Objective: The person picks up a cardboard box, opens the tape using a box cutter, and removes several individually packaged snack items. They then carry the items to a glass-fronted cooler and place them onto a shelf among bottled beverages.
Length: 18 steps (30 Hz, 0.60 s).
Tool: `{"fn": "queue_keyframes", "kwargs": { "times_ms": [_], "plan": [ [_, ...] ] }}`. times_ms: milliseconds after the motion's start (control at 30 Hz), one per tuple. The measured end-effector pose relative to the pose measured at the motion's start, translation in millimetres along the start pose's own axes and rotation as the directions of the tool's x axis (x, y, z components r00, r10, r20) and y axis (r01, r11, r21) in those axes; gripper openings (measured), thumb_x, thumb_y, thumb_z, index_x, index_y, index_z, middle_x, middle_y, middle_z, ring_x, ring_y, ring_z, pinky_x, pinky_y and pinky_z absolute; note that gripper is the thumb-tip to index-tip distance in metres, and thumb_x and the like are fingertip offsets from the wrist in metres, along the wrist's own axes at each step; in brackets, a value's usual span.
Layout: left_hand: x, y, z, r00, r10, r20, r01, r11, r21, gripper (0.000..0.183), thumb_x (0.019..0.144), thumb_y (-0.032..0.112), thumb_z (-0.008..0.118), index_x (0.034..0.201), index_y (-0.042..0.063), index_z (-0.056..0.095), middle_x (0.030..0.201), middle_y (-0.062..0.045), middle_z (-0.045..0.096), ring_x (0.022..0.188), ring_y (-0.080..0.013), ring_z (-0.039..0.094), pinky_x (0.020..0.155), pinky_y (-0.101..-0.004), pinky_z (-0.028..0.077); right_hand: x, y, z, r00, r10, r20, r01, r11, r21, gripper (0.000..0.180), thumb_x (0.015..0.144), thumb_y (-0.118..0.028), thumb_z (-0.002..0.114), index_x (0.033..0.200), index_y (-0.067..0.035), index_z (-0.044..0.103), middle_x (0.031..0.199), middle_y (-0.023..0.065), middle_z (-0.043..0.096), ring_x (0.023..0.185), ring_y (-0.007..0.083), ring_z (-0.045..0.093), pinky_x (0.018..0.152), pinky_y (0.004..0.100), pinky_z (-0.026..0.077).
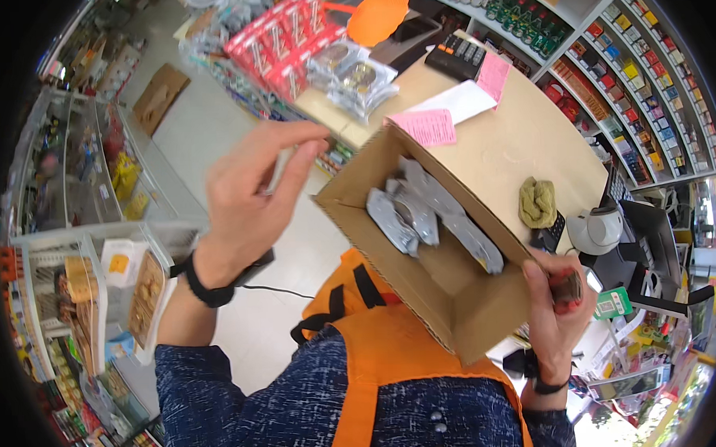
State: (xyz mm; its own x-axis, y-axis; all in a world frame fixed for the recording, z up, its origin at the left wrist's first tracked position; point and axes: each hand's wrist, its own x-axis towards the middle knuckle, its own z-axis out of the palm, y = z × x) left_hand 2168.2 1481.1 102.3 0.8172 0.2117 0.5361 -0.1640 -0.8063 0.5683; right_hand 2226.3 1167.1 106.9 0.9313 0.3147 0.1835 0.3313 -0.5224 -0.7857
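My right hand [553, 311] grips the right end of an open cardboard box [389, 275], thumb on its rim. A small object with red parts [567, 290] is also in that hand, too covered to identify. Several sealed silver packets [419, 206] lie inside the box, mostly along its far side. My left hand [250, 186] hovers beyond the box's left corner. Its thumb and index tips are close but a little apart, with nothing visible between them. The box is tilted towards me, above the counter's near edge.
A wooden counter [538, 140] carries stacked silver packets [359, 81], red packaged goods [286, 40], pink slips [428, 126], a calculator [455, 54], a crumpled green cloth [536, 202] and a white scanner [595, 230]. Glass display cases [90, 162] line the left; packed shelves [637, 89] stand at right.
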Motion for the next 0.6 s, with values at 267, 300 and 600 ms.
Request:
{"fn": "queue_keyframes", "kwargs": {
  "times_ms": [267,300,600],
  "plan": [
    [-110,46,-83,0.937,-0.138,0.321,0.038,0.954,0.299,0.021,0.081,0.002,0.065,0.102,0.001,0.064,0.082,-0.011,0.065,0.063,-0.0258,0.059,0.054,-0.0361,0.045,11,-62,69,0.775,-0.449,0.445,0.457,0.884,0.097,0.025,0.072,0.004,0.063,0.095,-0.005,0.065,0.073,0.0116,0.060,0.059,0.0253,0.058,0.059,0.0259,0.045],
    [-126,43,-89,0.881,-0.245,0.405,0.087,0.925,0.369,0.023,0.080,0.004,0.065,0.103,0.001,0.063,0.080,-0.012,0.063,0.070,-0.0317,0.062,0.059,-0.0406,0.048,8,-70,86,0.730,-0.483,0.483,0.486,0.864,0.129,0.025,0.072,0.004,0.063,0.095,-0.005,0.065,0.073,0.0116,0.060,0.059,0.0253,0.058,0.059,0.0259,0.045],
    [-372,-36,-155,0.785,-0.562,0.262,0.146,0.578,0.803,0.022,0.067,0.004,0.064,0.089,0.001,0.064,0.085,-0.013,0.065,0.083,-0.0295,0.064,0.070,-0.0370,0.052,-111,-172,258,0.113,-0.791,0.602,0.634,0.524,0.569,0.010,0.079,-0.006,0.064,0.086,-0.002,0.057,0.063,0.0121,0.050,0.057,0.0226,0.044,0.052,0.0297,0.037]
  ]
}}
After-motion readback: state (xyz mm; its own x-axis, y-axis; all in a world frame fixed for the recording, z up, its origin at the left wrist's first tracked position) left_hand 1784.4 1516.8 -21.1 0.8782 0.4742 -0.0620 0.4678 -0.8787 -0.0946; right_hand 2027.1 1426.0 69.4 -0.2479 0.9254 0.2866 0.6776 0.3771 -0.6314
